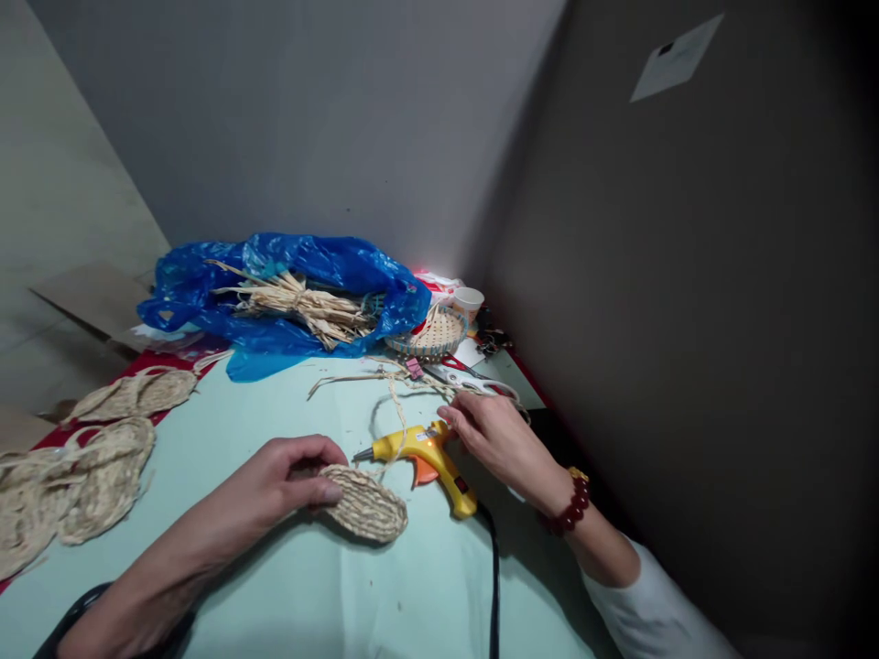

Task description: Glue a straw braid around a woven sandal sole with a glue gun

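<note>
One woven oval pad [367, 505], judged light, pliable and best taken by its rim, is pinched at its left end between the closed fingers of the left hand [292, 476], over the counter [412, 604] beside one glue gun [436, 455]. By the gun's rear, the right hand [501, 441] is held with fingers part-curled, whether gripping cannot be told; at least two more woven pieces [110, 485] are counted at the left.

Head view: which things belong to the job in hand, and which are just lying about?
Likely part of the job:
woven straw piece, held by the left hand
straw cord
yellow glue gun, beside the right hand

Apparently just lying about:
blue plastic bag
round basket
white cup
scissors
</note>
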A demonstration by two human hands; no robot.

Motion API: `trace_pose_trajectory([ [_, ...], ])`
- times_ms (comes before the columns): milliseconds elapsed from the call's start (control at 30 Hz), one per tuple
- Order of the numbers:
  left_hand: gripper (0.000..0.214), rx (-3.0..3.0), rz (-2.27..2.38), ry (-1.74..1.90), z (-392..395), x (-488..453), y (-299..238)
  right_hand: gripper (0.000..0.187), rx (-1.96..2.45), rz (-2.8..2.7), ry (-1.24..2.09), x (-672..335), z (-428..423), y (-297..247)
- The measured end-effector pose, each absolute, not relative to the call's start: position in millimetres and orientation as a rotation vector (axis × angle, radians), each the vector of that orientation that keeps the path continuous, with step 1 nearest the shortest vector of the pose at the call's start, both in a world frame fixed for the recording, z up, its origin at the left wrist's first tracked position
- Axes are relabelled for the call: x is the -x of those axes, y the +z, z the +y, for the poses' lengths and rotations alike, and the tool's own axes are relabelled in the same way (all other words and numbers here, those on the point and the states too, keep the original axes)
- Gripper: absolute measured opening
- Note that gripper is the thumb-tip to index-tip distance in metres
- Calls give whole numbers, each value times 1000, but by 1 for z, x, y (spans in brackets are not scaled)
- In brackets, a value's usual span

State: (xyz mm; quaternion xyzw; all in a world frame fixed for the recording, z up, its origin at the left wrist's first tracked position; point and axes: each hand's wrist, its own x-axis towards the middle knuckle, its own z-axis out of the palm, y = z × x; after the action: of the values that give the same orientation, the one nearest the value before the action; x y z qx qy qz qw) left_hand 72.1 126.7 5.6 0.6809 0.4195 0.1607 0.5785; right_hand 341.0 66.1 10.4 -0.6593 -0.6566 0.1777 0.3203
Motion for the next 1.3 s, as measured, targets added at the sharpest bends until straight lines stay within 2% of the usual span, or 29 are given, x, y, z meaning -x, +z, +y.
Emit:
trace_pose_trajectory([
  [133,23,-1410,963,486,130,-68,7,20,1633,-1720,644,-334,61,20],
  [267,24,-1331,948,528,124,-73,13,29,1401,-1629,1021,-317,59,29],
  [367,29,-1332,957,549,117,-78,20,27,1239,-1485,1264,-304,59,29],
  [633,24,-1370,979,599,111,-86,21,26,1018,-1133,1516,-295,57,24],
  [867,22,-1471,1043,653,106,-85,11,30,985,-1190,1433,-290,56,20],
  [1033,27,-1409,1109,771,98,-88,12,27,1158,-1352,1342,-286,49,23],
  [1300,26,-1474,1260,914,83,-98,6,6,1422,-1315,1057,-261,43,17],
])
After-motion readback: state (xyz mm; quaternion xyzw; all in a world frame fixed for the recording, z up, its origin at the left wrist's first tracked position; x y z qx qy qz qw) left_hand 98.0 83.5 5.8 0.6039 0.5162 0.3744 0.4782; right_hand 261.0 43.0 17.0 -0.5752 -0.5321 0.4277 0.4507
